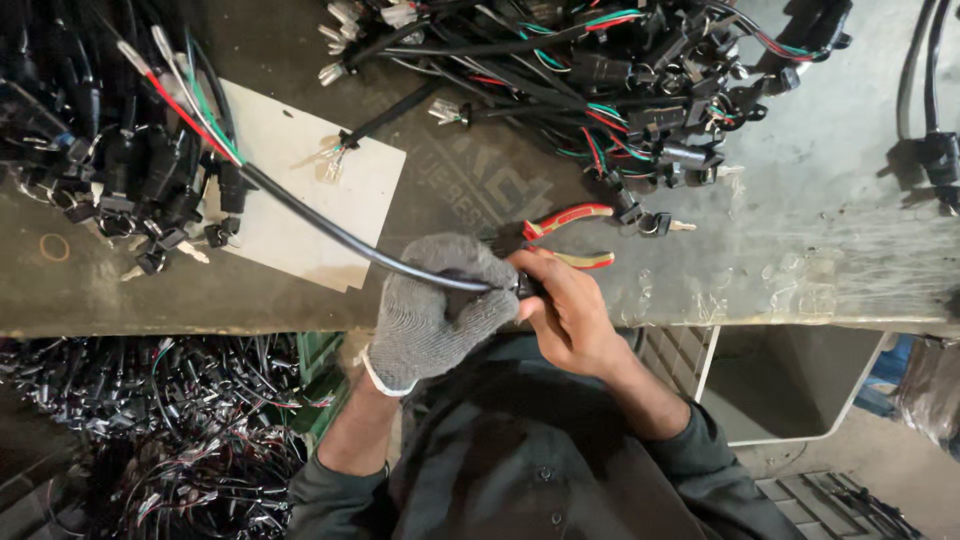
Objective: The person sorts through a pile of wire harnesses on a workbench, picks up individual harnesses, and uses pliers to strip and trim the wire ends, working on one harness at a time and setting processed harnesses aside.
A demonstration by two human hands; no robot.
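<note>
A: Gripping what? Your gloved left hand (436, 310) clamps the black cable (330, 225) at the near bench edge (200, 310).
B: Bare right hand (565, 315) pinches its end; keep that pinch steady. Pliers (565, 235) lie just beyond.

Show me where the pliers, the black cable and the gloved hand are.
pliers (570, 212), head view, on the upper red handle.
black cable (330, 226), head view, mid-length over the white sheet.
gloved left hand (435, 310), head view, back of the glove.

Bare bench (800, 230) toward the right edge gives passage. Wire harness piles (620, 80) crowd the far edge and left corner; red-handled pliers (570, 235) block the near middle.
</note>
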